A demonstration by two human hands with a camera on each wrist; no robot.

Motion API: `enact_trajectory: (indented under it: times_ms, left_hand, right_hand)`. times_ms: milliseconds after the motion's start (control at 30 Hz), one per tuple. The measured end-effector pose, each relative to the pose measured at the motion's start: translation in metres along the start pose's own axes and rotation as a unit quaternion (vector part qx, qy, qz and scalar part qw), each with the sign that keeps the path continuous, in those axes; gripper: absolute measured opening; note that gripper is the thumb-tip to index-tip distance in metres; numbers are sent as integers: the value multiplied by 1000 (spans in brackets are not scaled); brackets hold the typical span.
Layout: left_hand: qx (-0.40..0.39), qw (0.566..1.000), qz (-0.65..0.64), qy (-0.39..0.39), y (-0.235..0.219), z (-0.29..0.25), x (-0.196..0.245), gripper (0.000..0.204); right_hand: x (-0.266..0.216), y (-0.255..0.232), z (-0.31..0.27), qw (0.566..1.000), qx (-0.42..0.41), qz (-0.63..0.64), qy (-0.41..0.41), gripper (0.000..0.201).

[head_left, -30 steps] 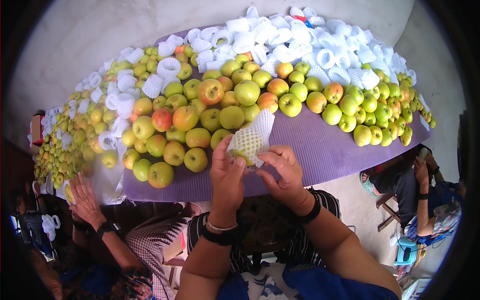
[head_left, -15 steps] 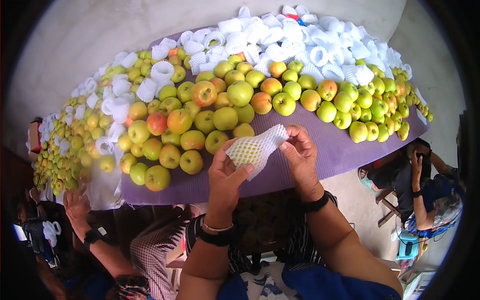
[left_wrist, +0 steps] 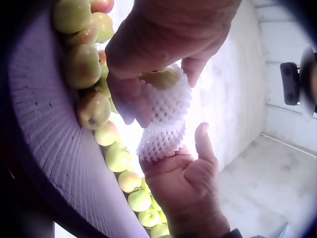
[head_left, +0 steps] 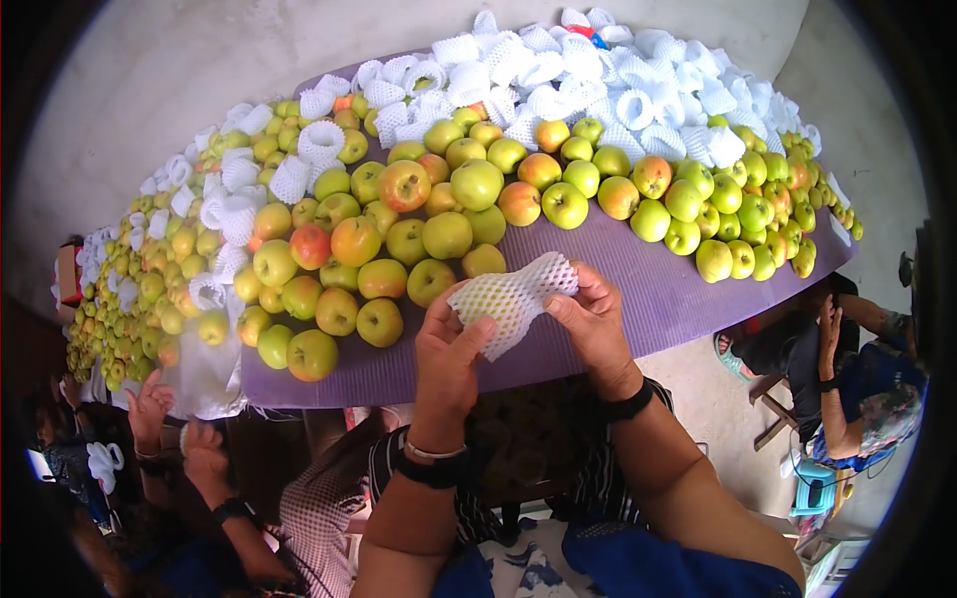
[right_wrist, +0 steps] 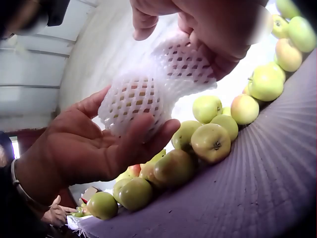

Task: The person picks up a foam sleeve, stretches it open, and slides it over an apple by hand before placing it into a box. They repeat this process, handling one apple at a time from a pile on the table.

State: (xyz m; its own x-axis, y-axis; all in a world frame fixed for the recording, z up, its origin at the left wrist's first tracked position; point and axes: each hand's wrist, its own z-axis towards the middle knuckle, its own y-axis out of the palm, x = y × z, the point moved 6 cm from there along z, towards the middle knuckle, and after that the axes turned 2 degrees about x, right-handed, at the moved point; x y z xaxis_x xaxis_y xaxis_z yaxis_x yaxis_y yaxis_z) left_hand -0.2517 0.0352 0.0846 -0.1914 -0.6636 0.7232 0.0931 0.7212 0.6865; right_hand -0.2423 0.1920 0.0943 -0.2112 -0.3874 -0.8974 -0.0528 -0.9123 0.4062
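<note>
My left hand (head_left: 447,357) holds an apple (left_wrist: 167,78), with fingers on one side and thumb on the other. A white foam net sleeve (head_left: 508,302) covers most of that apple; yellow-green skin shows through its mesh and at one bare end. The sleeve narrows past the apple and flares out again toward my right hand (head_left: 596,337). In the right wrist view, the fingers of my right hand (right_wrist: 213,29) are curled at this flared end, while the thumb stands apart from the mesh. Both hands are above the front edge of the purple ribbed mat (head_left: 638,274).
Many green and reddish apples (head_left: 449,234) lie across the mat and far to the left. Loose white foam nets (head_left: 638,105) are heaped behind them. Another person's hands (head_left: 150,409) are at the left; a seated person (head_left: 857,389) is at the right, near a turquoise stool (head_left: 814,488).
My right hand has moved right and a little up, drawing the sleeve's end out from the apple, then barely shifted. The other person's hands at left have pulled back from the apples.
</note>
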Motion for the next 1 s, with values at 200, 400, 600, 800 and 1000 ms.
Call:
enact_trajectory:
  times_ms: [200,400,600,800,1000]
  left_hand:
    - [2,1000,20,-4,4,-2,-4,47]
    - [-19,997,72,4,10,-5,-4,50]
    - [-3,992,102,76,12,-7,-2,47]
    - [60,993,60,82,1,-5,5,44]
    - [-23,997,-63,45,7,-6,10,50]
  right_hand:
    - [-7,7,-4,992,-4,-83,-91,25]
    - [-18,9,-7,954,58,-231,-185,24]
    - [-36,38,-17,858,31,-404,-316,27]
    - [-30,66,-26,807,-11,-427,-407,26]
    - [-35,81,-28,777,-1,-464,-426,10]
